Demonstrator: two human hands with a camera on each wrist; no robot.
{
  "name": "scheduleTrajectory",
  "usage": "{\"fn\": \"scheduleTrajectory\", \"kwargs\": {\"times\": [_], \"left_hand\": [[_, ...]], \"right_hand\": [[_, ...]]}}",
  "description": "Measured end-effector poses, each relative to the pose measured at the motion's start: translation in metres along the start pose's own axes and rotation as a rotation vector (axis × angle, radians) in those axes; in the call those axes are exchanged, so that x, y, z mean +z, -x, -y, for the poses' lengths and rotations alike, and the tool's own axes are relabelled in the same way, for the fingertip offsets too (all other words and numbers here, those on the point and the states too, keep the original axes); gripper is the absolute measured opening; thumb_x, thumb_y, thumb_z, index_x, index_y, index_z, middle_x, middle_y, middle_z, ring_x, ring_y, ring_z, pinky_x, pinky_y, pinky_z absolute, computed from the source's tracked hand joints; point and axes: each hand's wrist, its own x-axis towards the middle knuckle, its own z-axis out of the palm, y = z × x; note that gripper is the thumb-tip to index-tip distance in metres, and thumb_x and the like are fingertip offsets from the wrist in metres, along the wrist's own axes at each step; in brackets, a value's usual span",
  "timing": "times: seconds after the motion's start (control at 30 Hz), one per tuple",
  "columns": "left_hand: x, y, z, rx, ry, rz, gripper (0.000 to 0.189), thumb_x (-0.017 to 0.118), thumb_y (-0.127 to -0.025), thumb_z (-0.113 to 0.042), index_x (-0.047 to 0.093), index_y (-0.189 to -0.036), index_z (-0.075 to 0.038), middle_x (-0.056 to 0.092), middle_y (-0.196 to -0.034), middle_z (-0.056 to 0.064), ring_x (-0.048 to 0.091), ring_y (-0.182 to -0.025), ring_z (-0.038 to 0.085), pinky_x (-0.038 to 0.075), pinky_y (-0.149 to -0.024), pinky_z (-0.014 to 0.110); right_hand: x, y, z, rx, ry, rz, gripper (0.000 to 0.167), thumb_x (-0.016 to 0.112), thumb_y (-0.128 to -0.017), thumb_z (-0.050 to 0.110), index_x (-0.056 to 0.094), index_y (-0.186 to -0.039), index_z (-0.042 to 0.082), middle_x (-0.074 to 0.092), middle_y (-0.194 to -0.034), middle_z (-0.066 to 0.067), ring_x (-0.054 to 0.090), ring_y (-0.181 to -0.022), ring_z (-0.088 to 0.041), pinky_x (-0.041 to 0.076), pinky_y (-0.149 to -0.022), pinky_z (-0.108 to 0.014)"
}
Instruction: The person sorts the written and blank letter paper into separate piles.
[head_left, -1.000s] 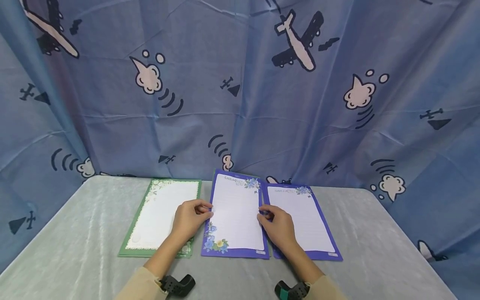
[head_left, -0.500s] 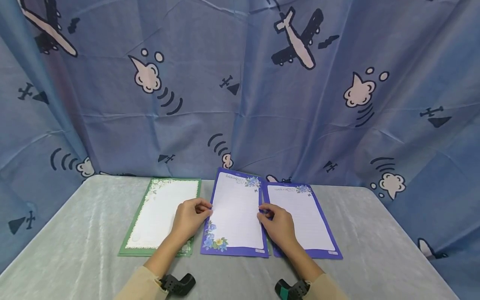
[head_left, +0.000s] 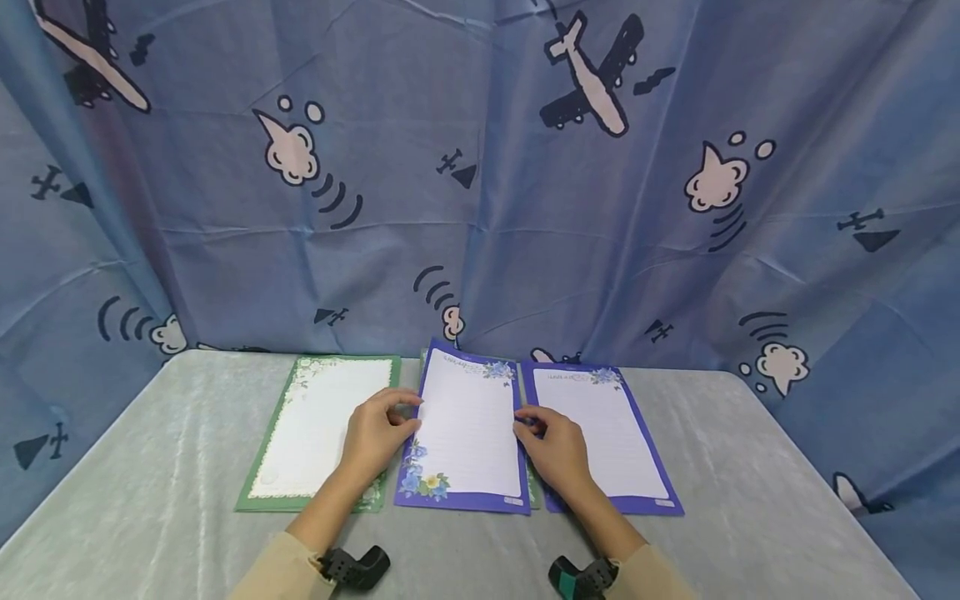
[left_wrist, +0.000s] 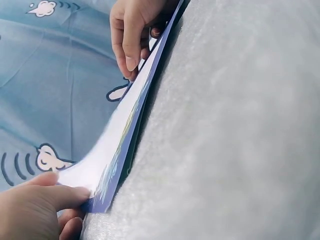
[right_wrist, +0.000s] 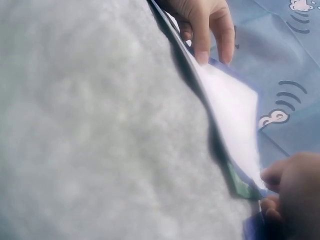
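Note:
A purple-bordered sheet of writing paper with blue and yellow flowers is in the middle of the head view, slightly tilted. My left hand pinches its left edge between thumb and fingers. On the opposite edge, my right hand pinches it too. Both wrist views show the sheet bowed, with the left hand's thumb on top of it. Underneath, a green sheet peeks out along the right side and the top.
To the left lies a green-bordered sheet, partly covered by my left hand and forearm. A second purple-bordered sheet lies to the right, under my right forearm. Behind the grey cloth-covered table hangs a blue curtain with airplane prints.
Both hands have shifted the middle purple sheet slightly to the left, and its top has dipped a little. More of the green sheet beneath shows at the right and top.

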Motion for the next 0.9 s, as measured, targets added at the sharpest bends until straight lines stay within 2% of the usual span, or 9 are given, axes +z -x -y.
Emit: {"fn": "scheduleTrajectory", "kwargs": {"times": [0.1,0.23,0.4,0.7,0.8,0.9], "left_hand": [[-0.0002,0.0003,-0.0001,0.024,-0.031,0.014,0.022,0.083,-0.08,-0.004,0.08,-0.096,-0.018,0.076,-0.101,-0.002,0.058,-0.066,0.004,0.048,-0.062,0.022],[0.0,0.0007,0.0001,0.021,-0.067,0.056,0.017,0.08,-0.083,-0.007,0.08,-0.093,-0.02,0.072,-0.081,-0.003,0.052,-0.062,0.006,0.042,-0.058,0.023],[0.0011,0.0007,0.0,-0.019,-0.08,0.095,0.018,0.078,-0.085,-0.01,0.081,-0.102,-0.017,0.074,-0.078,0.0,0.055,-0.064,0.007,0.042,-0.058,0.023],[0.0014,-0.0023,-0.0027,-0.068,0.075,0.057,0.025,0.078,-0.084,-0.005,0.081,-0.108,-0.015,0.078,-0.091,0.005,0.061,-0.072,0.008,0.048,-0.064,0.021],[0.0012,-0.003,-0.0047,-0.08,0.14,0.047,0.026,0.078,-0.084,-0.003,0.08,-0.108,-0.012,0.078,-0.095,0.008,0.063,-0.075,0.01,0.05,-0.065,0.02],[0.001,-0.0036,-0.0073,-0.095,0.195,0.037,0.025,0.078,-0.084,-0.002,0.08,-0.108,-0.01,0.078,-0.096,0.01,0.064,-0.077,0.01,0.051,-0.067,0.018]], "right_hand": [[0.0003,-0.0007,-0.0001,-0.015,0.005,-0.006,0.018,0.077,-0.087,0.015,0.079,-0.104,0.009,0.073,-0.083,-0.003,0.058,-0.074,-0.011,0.044,-0.072,-0.028],[0.0006,-0.0015,-0.0001,-0.021,0.009,-0.012,0.018,0.076,-0.086,0.015,0.079,-0.103,0.01,0.073,-0.083,-0.003,0.058,-0.074,-0.011,0.045,-0.072,-0.028],[-0.0003,0.0001,-0.0001,-0.006,0.006,-0.013,0.017,0.077,-0.086,0.015,0.079,-0.102,0.009,0.074,-0.085,-0.004,0.058,-0.075,-0.012,0.045,-0.073,-0.029],[-0.003,-0.0021,-0.0004,0.046,-0.05,0.008,0.028,0.077,-0.087,0.017,0.076,-0.114,0.01,0.068,-0.078,-0.005,0.055,-0.071,-0.013,0.041,-0.067,-0.025],[-0.0041,-0.0036,-0.0009,0.086,-0.095,0.024,0.029,0.077,-0.088,0.018,0.076,-0.115,0.01,0.072,-0.086,-0.007,0.057,-0.075,-0.013,0.041,-0.065,-0.023],[-0.0065,-0.0055,-0.0015,0.13,-0.148,0.043,0.027,0.076,-0.089,0.019,0.077,-0.115,0.011,0.075,-0.1,-0.008,0.058,-0.082,-0.014,0.043,-0.07,-0.022]]}}
